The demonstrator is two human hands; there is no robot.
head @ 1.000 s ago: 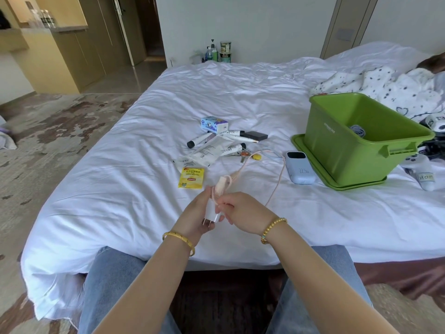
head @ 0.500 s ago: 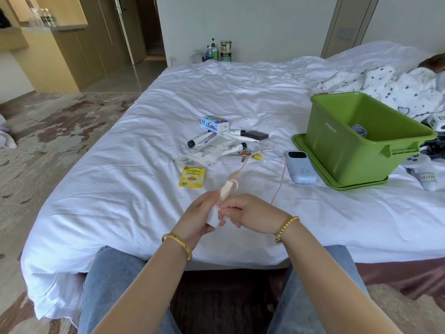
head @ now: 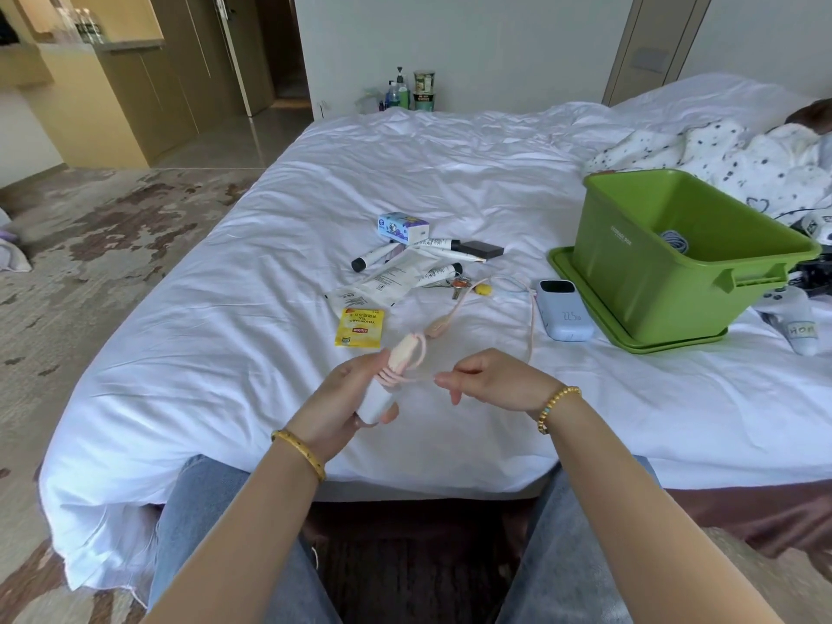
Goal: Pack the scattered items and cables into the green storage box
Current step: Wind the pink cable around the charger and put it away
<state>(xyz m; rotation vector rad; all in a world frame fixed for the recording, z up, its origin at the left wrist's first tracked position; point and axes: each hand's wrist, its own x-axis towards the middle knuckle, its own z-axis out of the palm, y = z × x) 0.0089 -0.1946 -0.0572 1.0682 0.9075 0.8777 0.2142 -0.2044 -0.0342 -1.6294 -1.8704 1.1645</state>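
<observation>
My left hand (head: 342, 403) grips a white charger plug (head: 377, 400) with a pink cable (head: 531, 326) looped a few turns around its top. My right hand (head: 490, 380) pinches the cable just to the right of the plug. The cable runs up across the white bed toward a light blue power bank (head: 565, 315). The green storage box (head: 675, 254) stands on its lid at the right, with a coiled grey cable (head: 674, 240) inside. Markers (head: 373, 258), a tissue pack (head: 403, 227), a yellow tea sachet (head: 360, 327), white sachets (head: 382, 286), keys (head: 459, 286) and a black case (head: 481, 249) lie mid-bed.
A white game controller (head: 794, 315) and dark gear (head: 817, 274) lie right of the box. A spotted blanket (head: 729, 159) is bunched behind it. Bottles (head: 412, 90) stand on the floor beyond the bed. My knees in jeans are at the bed's near edge.
My right hand has moved away to the right of the plug, drawing the pink cable out. More cable turns now sit around the plug's top. The left hand has stayed in place.
</observation>
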